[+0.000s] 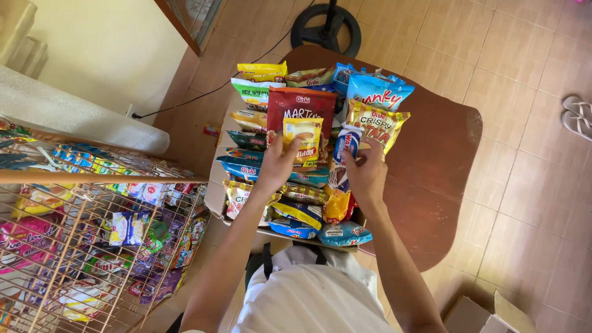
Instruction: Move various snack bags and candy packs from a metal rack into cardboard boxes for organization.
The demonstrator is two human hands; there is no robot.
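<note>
My left hand [277, 163] grips the lower edge of a yellow snack packet [304, 137] that stands upright among other packets. My right hand [367, 172] holds a narrow blue and white packet [346, 143] just to the right of it. Both hands reach into a cardboard box [217, 196] crammed with several bright snack bags. A dark red bag [301, 105] stands behind the yellow packet, and a yellow crisps bag [377, 122] and a blue bag [377, 92] lean at the back right. The box rests on a brown wooden table [431, 179].
A wire rack [92, 246] full of small sachets and packets stands at my left. A fan base [325, 28] sits on the tiled floor beyond the table. Sandals [578, 116] lie at the right edge. A cardboard box flap [493, 314] shows at bottom right.
</note>
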